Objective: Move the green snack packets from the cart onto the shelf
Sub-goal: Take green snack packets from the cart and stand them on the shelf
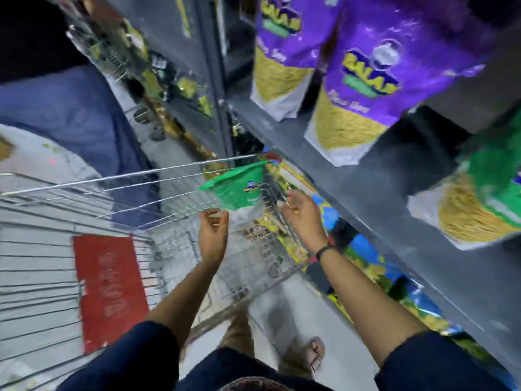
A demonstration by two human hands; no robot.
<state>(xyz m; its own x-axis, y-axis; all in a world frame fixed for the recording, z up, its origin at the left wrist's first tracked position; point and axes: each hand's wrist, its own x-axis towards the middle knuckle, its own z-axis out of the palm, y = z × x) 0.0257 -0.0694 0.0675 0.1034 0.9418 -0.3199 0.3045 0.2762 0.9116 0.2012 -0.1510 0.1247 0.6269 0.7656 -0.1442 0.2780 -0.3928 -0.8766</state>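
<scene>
A green snack packet (239, 187) stands in the far corner of the wire cart (84, 187), leaning against its rim. My left hand (212, 235) hovers just below the packet, fingers curled and apart, holding nothing. To the packet's right, my right hand (303, 213) is open with a black band on the wrist, also empty. The grey shelf (366, 187) runs along the right. One green packet (479, 193) stands on it at the far right edge of the view. The whole frame is blurred by motion.
Two purple snack packets (363, 80) stand on the shelf above the cart. A red panel (110, 289) hangs on the cart's near side. Colourful packets (366, 263) fill a lower shelf. A person in blue trousers (70, 114) stands beyond the cart. My sandalled feet are on the grey floor.
</scene>
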